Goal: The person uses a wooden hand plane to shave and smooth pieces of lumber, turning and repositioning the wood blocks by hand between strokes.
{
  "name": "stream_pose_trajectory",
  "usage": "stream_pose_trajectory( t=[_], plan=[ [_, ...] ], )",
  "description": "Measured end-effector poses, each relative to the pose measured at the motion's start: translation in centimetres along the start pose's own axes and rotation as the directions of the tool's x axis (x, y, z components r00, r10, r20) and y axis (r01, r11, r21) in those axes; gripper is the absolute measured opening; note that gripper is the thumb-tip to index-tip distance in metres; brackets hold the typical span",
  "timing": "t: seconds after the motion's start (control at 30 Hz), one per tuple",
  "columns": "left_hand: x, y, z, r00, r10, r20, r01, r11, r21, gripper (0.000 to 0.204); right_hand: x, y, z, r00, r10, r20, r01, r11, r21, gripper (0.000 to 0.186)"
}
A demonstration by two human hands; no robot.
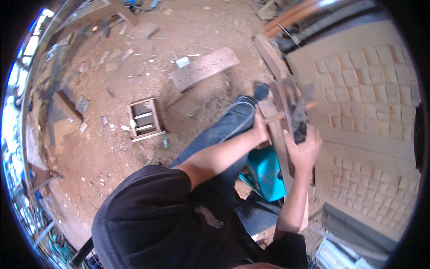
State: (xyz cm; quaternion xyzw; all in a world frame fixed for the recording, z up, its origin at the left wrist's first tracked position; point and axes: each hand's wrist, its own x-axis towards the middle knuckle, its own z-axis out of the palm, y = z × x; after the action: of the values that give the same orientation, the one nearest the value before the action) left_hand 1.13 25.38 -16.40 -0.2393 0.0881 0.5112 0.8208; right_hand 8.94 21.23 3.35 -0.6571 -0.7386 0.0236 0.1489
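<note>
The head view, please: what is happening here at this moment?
A person in a black shirt sits over a dirt floor and works on a long wooden strip. The left hand grips the strip near its upper part. The right hand holds a dark tool against it; the tool is blurred. A carved wooden panel lies to the right, and a small wooden frame lies on the ground.

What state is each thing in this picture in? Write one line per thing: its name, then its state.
Left hand: closed on the wooden strip.
Right hand: gripping the dark tool.
Wooden strip: held upright, slanting.
Dark tool: pressed against the strip, blurred.
Small wooden frame: lying flat on the dirt floor.
Plank: lying flat.
Carved panel: unpainted.
</note>
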Motion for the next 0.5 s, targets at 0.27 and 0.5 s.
stream_pose_trajectory(
  t=[0.27,0.5],
  plan=[
    [0.3,0.6,0.5,0.997,0.066,0.036,-0.071,0.986,0.151,0.084,4.9,-2.8,-0.6,0.99,0.053,-0.127,-0.02,0.97,0.242,0.087],
    [0.0,0.3,0.8,0.993,0.113,-0.015,-0.107,0.969,0.225,0.07,5.4,-1.9,2.5,0.986,0.163,0.022,-0.157,0.887,0.435,0.06]
  ],
)
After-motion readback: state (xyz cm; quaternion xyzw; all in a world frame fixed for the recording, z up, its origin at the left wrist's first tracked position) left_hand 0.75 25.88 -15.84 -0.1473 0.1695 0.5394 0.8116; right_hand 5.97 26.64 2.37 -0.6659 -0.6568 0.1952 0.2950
